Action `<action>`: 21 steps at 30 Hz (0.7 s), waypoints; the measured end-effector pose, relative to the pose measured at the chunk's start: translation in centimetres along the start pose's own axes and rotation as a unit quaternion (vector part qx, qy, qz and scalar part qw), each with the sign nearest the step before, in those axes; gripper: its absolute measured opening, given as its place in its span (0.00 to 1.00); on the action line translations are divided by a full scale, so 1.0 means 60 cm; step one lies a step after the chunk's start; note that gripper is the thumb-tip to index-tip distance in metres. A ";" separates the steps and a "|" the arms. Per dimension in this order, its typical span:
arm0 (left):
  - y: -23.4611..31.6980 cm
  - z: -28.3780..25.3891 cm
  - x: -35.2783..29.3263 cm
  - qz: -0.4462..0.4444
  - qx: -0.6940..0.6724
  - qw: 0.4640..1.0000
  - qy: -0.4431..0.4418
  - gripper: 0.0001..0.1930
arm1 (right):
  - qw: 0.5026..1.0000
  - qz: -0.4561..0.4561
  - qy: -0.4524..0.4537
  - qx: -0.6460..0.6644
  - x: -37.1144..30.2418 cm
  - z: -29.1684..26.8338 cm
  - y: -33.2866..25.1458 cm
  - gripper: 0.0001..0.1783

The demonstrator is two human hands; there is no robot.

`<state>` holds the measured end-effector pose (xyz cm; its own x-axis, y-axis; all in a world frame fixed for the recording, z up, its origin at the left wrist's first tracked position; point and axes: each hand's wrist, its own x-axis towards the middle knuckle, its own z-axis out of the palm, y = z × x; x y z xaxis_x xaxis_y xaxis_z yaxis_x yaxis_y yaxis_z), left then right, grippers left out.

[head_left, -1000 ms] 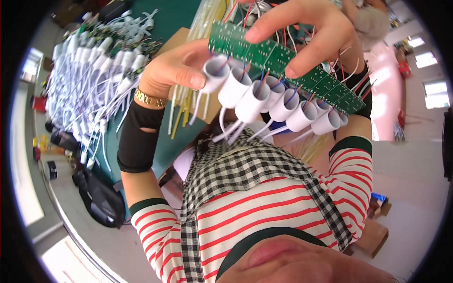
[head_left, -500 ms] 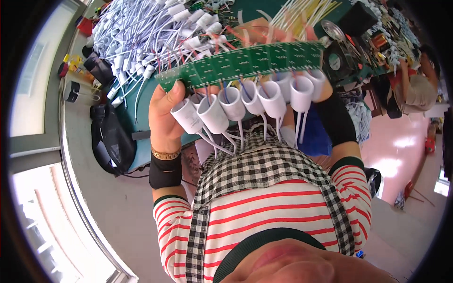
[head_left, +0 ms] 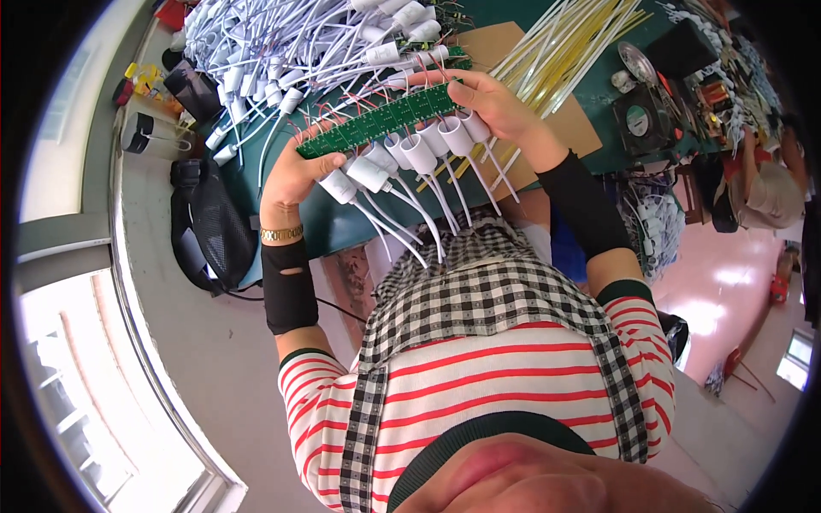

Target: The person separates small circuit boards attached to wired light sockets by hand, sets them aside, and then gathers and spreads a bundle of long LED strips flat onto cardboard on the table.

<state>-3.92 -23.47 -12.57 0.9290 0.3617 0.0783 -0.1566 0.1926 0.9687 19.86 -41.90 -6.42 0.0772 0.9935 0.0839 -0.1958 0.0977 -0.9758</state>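
A long green circuit board strip [head_left: 385,121] is held level-ish over the table, its right end farther from me. My left hand [head_left: 289,178] grips its left end, thumb on the near edge. At the opposite end, my right hand [head_left: 494,101] closes on it with the thumb on top and fingers stretched behind the far edge. Several white cylindrical housings [head_left: 419,156] with open tops hang along the near edge, joined to it by thin wires. White cables [head_left: 402,208] trail from them toward my checked apron. Red wires [head_left: 357,104] stick up along the board's far side.
A heap of white cabled housings [head_left: 256,60] covers the back left of the green table [head_left: 312,231]. Yellow and white strips [head_left: 564,53] lie on brown cardboard [head_left: 580,128]. A black fan [head_left: 637,120] stands right; a black mesh bag [head_left: 221,224] hangs left. Another person [head_left: 774,184] sits far right.
The board has gone down and away from my head, toward the table, and its right end has swung farther back. My right hand has come with it, its thumb now showing on top.
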 end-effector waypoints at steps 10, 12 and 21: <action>-0.005 0.046 0.038 0.035 -0.154 0.984 0.079 0.19 | 0.920 -0.102 0.287 -0.246 0.070 -0.028 0.062 0.19; -0.003 0.049 0.034 0.038 -0.158 0.983 0.088 0.19 | 0.938 -0.044 0.331 -0.091 0.076 -0.029 0.046 0.20; -0.015 -0.026 0.016 -0.035 -0.192 0.959 0.206 0.16 | 0.986 -0.017 0.128 0.107 0.050 -0.031 0.040 0.22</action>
<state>-3.43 -21.88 -13.76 0.7429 0.6498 -0.1606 -0.2833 0.5226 0.8041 21.45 -38.81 -8.90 0.3255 0.9449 0.0358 -0.3892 0.1683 -0.9056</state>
